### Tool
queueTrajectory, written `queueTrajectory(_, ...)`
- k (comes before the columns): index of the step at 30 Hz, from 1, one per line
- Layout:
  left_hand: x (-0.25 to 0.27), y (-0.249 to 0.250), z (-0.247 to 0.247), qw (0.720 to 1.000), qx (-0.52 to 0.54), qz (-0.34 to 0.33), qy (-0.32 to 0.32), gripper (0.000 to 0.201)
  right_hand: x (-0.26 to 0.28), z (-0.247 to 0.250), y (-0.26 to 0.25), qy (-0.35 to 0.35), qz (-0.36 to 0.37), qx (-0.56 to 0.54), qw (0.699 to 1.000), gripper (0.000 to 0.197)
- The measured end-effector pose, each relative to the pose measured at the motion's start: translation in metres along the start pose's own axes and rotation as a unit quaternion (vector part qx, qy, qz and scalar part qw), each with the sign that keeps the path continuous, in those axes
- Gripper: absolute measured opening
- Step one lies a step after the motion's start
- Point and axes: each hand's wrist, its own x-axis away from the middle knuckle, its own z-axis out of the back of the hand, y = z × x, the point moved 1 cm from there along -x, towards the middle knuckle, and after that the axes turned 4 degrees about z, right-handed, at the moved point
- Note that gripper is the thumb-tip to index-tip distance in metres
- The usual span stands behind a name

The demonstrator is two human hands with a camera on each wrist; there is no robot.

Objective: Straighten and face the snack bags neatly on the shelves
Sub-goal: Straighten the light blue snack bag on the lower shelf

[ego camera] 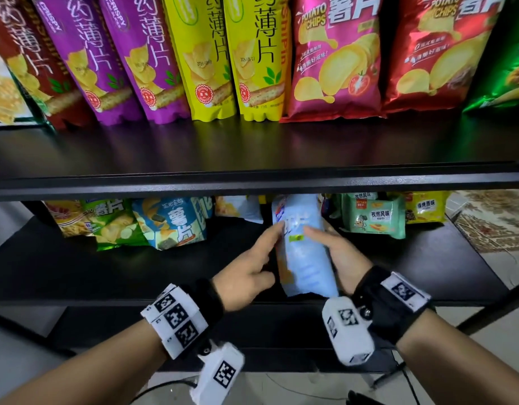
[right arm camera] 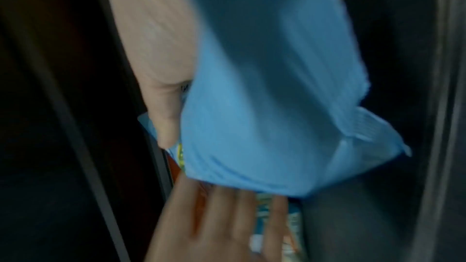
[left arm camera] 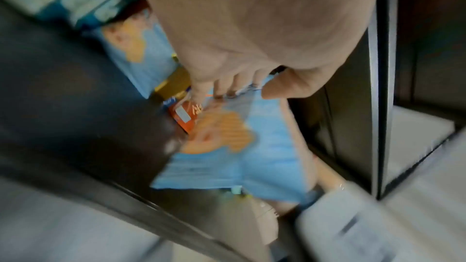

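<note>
A light blue snack bag [ego camera: 303,249] stands tilted, nearly upright, over the lower black shelf [ego camera: 106,273], its printed face turned left. My right hand [ego camera: 325,244] grips it from the right, thumb across the front and fingers hidden behind. My left hand [ego camera: 271,249] touches the bag's left side with straight fingers. The blurred left wrist view shows the bag [left arm camera: 252,156] below my left hand [left arm camera: 239,87]. In the right wrist view the bag [right arm camera: 264,117] fills the middle, with my right thumb [right arm camera: 163,117] on it and my left hand's fingers [right arm camera: 227,216] flat against its far side.
Purple [ego camera: 115,59], yellow [ego camera: 205,54] and red [ego camera: 337,59] bags stand in a row on the upper shelf [ego camera: 252,182]. On the lower shelf, green [ego camera: 112,226] and blue [ego camera: 173,223] bags lean at the left. A green pack [ego camera: 372,219] and a yellow one [ego camera: 425,207] sit at the right.
</note>
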Motion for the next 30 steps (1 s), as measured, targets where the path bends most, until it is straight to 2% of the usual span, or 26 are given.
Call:
queueTrajectory(2, -0.008, 0.005, -0.008, 0.987, 0.161, 0.005, 0.029, 0.088, 0.004, -0.011, 0.007, 0.015, 0.058, 0.063, 0.996, 0.061)
queueTrajectory(3, -0.013, 0.006, -0.009, 0.98, 0.191, 0.017, 0.047, 0.089, 0.004, -0.014, 0.009, 0.015, 0.075, 0.088, 0.993, 0.061)
queueTrajectory(6, -0.026, 0.001, -0.009, 0.977, 0.183, 0.034, 0.108, 0.088, 0.009, -0.023, 0.012, -0.01, 0.11, 0.113, 0.987, 0.058)
queueTrajectory(8, -0.029, -0.006, -0.006, 0.97, 0.176, 0.035, 0.165, 0.084, 0.014, -0.021, 0.016, -0.024, 0.106, 0.122, 0.987, 0.058)
queueTrajectory(10, -0.03, -0.013, -0.003, 0.959, 0.185, 0.031, 0.211, 0.078, 0.018, -0.018, 0.016, -0.043, 0.1, 0.125, 0.986, 0.049)
queueTrajectory(12, -0.029, -0.019, 0.003, 0.95, 0.198, 0.034, 0.238, 0.066, 0.019, -0.012, 0.012, -0.032, 0.106, 0.108, 0.988, 0.039)
queueTrajectory(14, -0.028, -0.023, 0.01, 0.943, 0.238, 0.04, 0.23, 0.051, 0.015, -0.005, 0.007, 0.008, 0.111, 0.083, 0.99, 0.041)
queueTrajectory(16, -0.025, -0.026, 0.012, 0.93, 0.313, 0.051, 0.184, 0.046, 0.012, 0.0, 0.003, 0.043, 0.08, 0.057, 0.994, 0.045)
queueTrajectory(19, -0.024, -0.033, 0.01, 0.906, 0.4, 0.084, 0.113, 0.051, 0.014, -0.001, 0.009, -0.011, -0.048, 0.001, 0.999, 0.047)
queueTrajectory(21, -0.026, -0.04, 0.007, 0.913, 0.386, 0.098, 0.092, 0.052, 0.015, -0.005, 0.017, -0.041, -0.083, -0.021, 0.995, 0.042)
queueTrajectory(23, -0.03, -0.047, 0.003, 0.927, 0.349, 0.088, 0.108, 0.048, 0.014, -0.006, 0.023, -0.026, -0.063, 0.005, 0.998, 0.037)
queueTrajectory(26, -0.037, -0.061, 0.007, 0.943, 0.232, 0.092, 0.218, 0.049, 0.009, 0.003, 0.018, 0.044, -0.01, 0.116, 0.992, 0.043)
queueTrajectory(28, -0.04, -0.072, 0.018, 0.938, 0.153, 0.107, 0.291, 0.042, 0.006, 0.016, 0.001, 0.098, 0.034, 0.253, 0.962, 0.042)
queueTrajectory(30, -0.044, -0.084, 0.035, 0.923, 0.116, 0.12, 0.347, 0.041, 0.003, 0.028, -0.019, 0.15, 0.062, 0.406, 0.899, 0.045)
